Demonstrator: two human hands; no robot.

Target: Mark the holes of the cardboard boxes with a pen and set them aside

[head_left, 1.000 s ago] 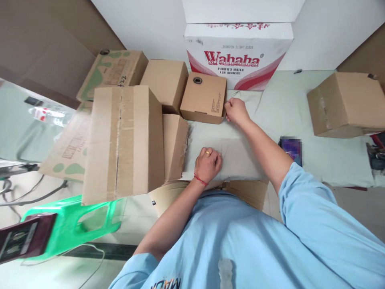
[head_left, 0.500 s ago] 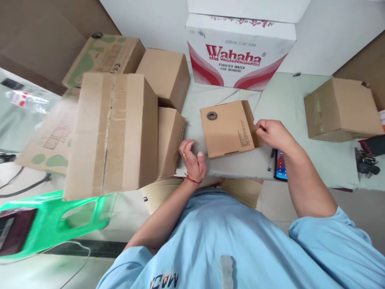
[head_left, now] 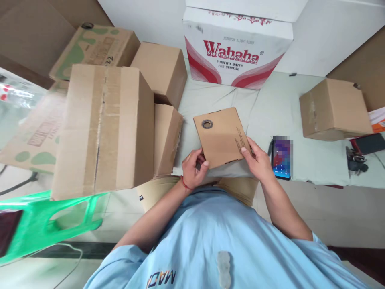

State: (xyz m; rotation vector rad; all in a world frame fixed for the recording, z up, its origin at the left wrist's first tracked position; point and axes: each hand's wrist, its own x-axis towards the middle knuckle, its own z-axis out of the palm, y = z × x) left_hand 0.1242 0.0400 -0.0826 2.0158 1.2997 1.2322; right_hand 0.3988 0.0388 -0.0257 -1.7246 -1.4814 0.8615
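Observation:
A small flat brown cardboard box [head_left: 221,134], with a dark round mark at its upper left and printed text along its right side, lies tilted between my hands. My left hand [head_left: 194,166] grips the box at its lower left corner, fingers curled behind it and thumb at the near edge. On the right side of the box, my right hand [head_left: 257,158] holds the edge, with the thumb on the printed face. The box's right flap no longer sticks out.
Large brown cartons [head_left: 105,128] are stacked at the left, over a green stool [head_left: 39,224]. A white and red Wahaha carton [head_left: 234,52] stands behind. To the right are a phone [head_left: 282,158], a brown box [head_left: 333,108] and keys [head_left: 356,160] on the table [head_left: 315,160].
The right flap has been closed and the box has turned slightly and shifted left and nearer. My left hand has taken hold of its corner; my right hand has moved onto its right edge.

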